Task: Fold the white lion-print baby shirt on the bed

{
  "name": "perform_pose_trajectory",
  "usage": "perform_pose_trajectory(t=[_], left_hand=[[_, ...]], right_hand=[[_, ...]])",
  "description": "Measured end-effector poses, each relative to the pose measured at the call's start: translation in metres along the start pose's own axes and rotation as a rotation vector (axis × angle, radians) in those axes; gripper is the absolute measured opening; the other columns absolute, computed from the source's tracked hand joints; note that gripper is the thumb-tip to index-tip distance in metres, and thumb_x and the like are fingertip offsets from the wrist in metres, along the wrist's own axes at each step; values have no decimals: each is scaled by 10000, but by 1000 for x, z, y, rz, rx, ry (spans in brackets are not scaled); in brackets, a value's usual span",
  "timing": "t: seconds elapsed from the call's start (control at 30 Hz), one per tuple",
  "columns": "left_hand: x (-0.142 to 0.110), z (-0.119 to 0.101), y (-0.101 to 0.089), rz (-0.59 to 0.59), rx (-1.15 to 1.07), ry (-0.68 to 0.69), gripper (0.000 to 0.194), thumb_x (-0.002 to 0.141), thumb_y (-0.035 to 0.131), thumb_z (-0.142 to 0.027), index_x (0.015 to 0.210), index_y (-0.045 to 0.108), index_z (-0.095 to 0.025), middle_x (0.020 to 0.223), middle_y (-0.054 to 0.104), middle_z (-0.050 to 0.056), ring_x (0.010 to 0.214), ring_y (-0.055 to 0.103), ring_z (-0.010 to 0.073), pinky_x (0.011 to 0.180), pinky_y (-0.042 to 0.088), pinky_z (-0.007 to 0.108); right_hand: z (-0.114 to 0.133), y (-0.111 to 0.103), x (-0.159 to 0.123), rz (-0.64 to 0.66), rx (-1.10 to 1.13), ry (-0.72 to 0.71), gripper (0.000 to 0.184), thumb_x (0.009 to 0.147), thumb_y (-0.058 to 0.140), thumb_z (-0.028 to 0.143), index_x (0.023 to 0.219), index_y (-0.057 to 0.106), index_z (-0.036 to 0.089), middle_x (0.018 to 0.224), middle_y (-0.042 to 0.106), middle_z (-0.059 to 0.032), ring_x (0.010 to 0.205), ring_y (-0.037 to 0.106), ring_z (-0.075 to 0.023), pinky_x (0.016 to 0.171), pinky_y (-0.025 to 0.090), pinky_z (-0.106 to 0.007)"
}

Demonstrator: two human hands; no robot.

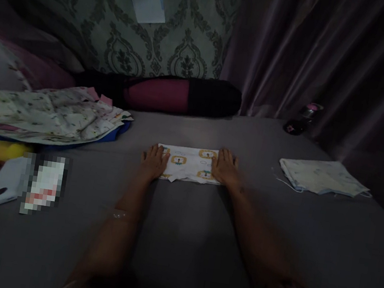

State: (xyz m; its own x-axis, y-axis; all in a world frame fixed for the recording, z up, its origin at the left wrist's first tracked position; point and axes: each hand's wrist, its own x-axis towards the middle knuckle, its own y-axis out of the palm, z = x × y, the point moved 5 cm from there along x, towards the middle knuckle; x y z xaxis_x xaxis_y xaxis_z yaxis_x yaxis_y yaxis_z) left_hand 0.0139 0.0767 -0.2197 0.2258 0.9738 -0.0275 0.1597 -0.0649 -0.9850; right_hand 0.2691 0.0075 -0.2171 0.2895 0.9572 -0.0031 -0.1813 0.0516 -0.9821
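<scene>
A small folded white cloth [189,164] with yellow printed motifs lies on the grey bed sheet [178,238] in the middle of the view. My left hand [154,161] rests flat on its left end, fingers stretched out. On the right end my right hand [224,167] presses down, also flat with fingers spread. Both arms reach forward from the bottom of the view. Neither hand grips anything.
A pile of printed clothes [55,116] lies at the left. A folded pale garment [320,176] sits at the right. A dark and maroon bolster [170,93] lies along the patterned wall. A small bottle [304,116] stands by the curtain. White devices [6,181] lie at the lower left.
</scene>
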Motion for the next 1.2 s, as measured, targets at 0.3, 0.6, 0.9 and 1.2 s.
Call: perform_pose_trajectory(t=[0.3, 0.6, 0.9, 1.2], left_hand=[[-6, -29, -6, -198, 84, 152, 604, 995, 183, -451, 1466, 403, -142, 1579, 302, 124, 1480, 217, 259, 1199, 154, 494], [-6, -30, 9, -27, -4, 138, 619, 996, 183, -480, 1476, 380, -142, 1578, 302, 134, 1478, 223, 270, 1194, 167, 491], [-9, -42, 0, -80, 21, 158, 590, 1000, 202, -440, 1459, 404, -129, 1565, 327, 140, 1473, 238, 267, 1196, 148, 516], [-26, -78, 10, -33, 28, 309, 596, 1005, 179, -410, 1495, 351, -117, 1574, 310, 122, 1480, 223, 246, 1219, 110, 480]], right_hand=[[26, -5, -4, -142, -9, -128, 609, 997, 182, 361, 1485, 347, 36, 1564, 325, -153, 1460, 228, -267, 1190, 125, -457], [25, 10, -3, -62, -15, -118, 627, 993, 181, 371, 1468, 368, 7, 1551, 341, -174, 1450, 250, -286, 1194, 129, -443], [36, -4, -10, -85, -14, -142, 604, 996, 187, 356, 1473, 357, 27, 1558, 331, -163, 1453, 239, -277, 1192, 99, -489], [60, 7, -21, 27, -8, -208, 606, 989, 213, 338, 1521, 279, 56, 1596, 258, -115, 1481, 176, -249, 1204, 104, -466]])
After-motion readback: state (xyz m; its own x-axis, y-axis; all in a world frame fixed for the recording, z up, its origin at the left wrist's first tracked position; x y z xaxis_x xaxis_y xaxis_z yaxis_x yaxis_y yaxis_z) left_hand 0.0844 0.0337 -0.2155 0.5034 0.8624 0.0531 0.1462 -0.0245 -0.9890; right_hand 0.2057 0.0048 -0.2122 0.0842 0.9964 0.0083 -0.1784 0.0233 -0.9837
